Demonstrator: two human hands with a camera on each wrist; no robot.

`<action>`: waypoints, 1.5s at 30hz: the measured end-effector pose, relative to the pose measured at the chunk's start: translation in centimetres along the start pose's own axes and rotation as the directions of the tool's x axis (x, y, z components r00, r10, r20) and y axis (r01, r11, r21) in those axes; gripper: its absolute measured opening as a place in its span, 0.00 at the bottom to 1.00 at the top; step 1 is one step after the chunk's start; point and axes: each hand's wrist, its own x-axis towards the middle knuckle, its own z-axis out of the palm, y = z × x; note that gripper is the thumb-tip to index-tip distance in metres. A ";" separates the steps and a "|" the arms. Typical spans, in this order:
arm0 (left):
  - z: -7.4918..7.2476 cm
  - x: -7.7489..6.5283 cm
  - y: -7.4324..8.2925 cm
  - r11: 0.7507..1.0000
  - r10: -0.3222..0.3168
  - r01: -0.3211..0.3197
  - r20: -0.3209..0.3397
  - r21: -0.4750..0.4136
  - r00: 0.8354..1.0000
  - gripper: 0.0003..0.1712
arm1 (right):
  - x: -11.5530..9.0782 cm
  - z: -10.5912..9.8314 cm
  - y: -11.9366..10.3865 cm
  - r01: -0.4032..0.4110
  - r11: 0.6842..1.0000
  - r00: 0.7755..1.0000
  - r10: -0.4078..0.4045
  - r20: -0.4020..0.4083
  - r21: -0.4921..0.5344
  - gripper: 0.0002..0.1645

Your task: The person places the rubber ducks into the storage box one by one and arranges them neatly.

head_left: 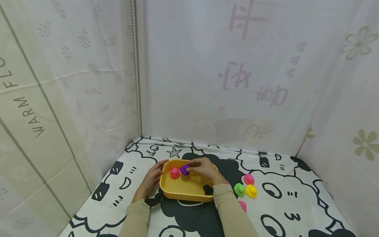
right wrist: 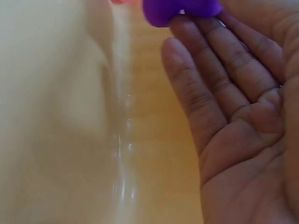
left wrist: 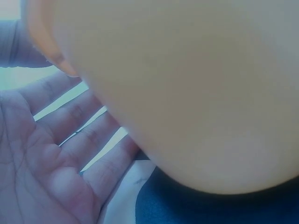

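A yellow tray [head_left: 183, 194] lies in front of me, with a pink rubber duck [head_left: 174, 173] in its left part. My right hand [head_left: 203, 168] reaches over the tray and pinches a purple rubber duck [head_left: 185, 170] just right of the pink one. In the right wrist view the purple duck [right wrist: 159, 11] shows at the fingertips, partly cut off by the top edge. My left hand [head_left: 152, 179] holds the tray's left end. The left wrist view shows its fingers [left wrist: 77, 112] passing behind the tray wall [left wrist: 187, 107], their tips hidden.
Right of the tray lie a pink duck [head_left: 249, 179], a green duck [head_left: 239, 190] and a yellow duck [head_left: 251, 191]. Another pink thing [head_left: 242, 206] is partly behind the right sleeve. A cartoon-print cloth [head_left: 284, 204] covers the surface; pale curtains [head_left: 189, 82] stand around it.
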 end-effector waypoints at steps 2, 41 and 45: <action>0.2 0.1 0.0 1.000 0.004 -0.004 -0.004 0.000 1.000 0.33 | 0.0 -0.1 0.1 -0.008 1.000 1.000 0.008 0.007 -0.029 0.19; 0.2 0.4 0.2 1.000 -0.011 0.011 -0.008 0.009 1.000 0.33 | -0.2 0.0 0.0 -0.055 0.997 0.983 0.062 0.174 -0.046 0.17; 0.1 0.2 0.0 1.000 -0.013 0.013 -0.008 0.002 1.000 0.33 | -0.3 0.3 0.1 -0.054 0.997 0.983 0.063 0.170 -0.057 0.16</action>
